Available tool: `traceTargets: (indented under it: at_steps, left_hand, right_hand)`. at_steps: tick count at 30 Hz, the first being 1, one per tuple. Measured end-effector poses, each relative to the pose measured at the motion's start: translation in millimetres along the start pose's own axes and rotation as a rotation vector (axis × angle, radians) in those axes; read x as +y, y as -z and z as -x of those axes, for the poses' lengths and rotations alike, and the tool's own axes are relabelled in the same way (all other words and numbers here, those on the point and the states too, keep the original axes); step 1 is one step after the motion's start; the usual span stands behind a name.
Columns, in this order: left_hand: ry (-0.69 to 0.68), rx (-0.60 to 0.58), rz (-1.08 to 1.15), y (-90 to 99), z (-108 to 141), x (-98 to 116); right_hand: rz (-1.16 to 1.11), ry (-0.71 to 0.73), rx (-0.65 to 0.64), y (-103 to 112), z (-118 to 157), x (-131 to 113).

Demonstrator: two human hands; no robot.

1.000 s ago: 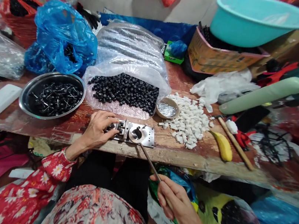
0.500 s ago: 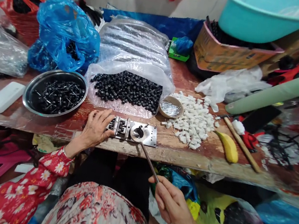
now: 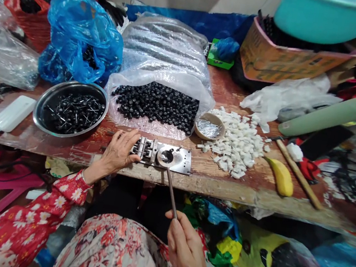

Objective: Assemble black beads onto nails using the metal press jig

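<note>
Since the last glance, the right hand (image 3: pixel 183 243) has swung the metal handle (image 3: pixel 172 194) leftward, so it points more nearly straight at the lap. Its fingers are wrapped around the handle. Apart from it, the left hand (image 3: pixel 121 148) lies over the left end of the metal tool (image 3: pixel 183 159); whether it grips or merely steadies, I can't tell. I'd say a stroke of the handle is in hand, calling next for a firm left hand and an even swing. Flat at the bench's (image 3: pixel 208 169) front edge, the tool looks shiny, with small rods beside a round ring (image 3: pixel 162 160) where the handle meets it. Beyond are black beads (image 3: pixel 155 103), a small bowl (image 3: pixel 201 136) of pins and white plastic pieces (image 3: pixel 242 141).
</note>
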State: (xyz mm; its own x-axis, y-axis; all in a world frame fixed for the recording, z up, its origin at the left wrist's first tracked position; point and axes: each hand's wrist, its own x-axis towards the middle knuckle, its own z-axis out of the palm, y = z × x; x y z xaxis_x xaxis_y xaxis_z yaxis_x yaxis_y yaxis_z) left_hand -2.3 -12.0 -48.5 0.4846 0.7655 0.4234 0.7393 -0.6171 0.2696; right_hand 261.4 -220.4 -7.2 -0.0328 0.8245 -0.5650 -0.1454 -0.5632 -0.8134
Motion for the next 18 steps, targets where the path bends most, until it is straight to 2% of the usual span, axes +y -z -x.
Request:
traceTargets:
  at_steps: [5,8,13,18]
  left_hand:
    - [0.006,-0.008,0.005,0.4,0,0]
    - [0.002,-0.008,-0.004,0.0,0,0]
    - [0.003,-0.028,0.011,4.5,0,1]
    - [0.022,-0.082,0.105,25.2,-7,3]
  right_hand:
    - [-0.166,-0.018,0.013,-35,1,8]
    - [-0.233,-0.028,0.009,-48,2,9]
    - [-0.204,-0.007,-0.018,-42,0,14]
    - [-0.103,-0.024,-0.091,-26,1,10]
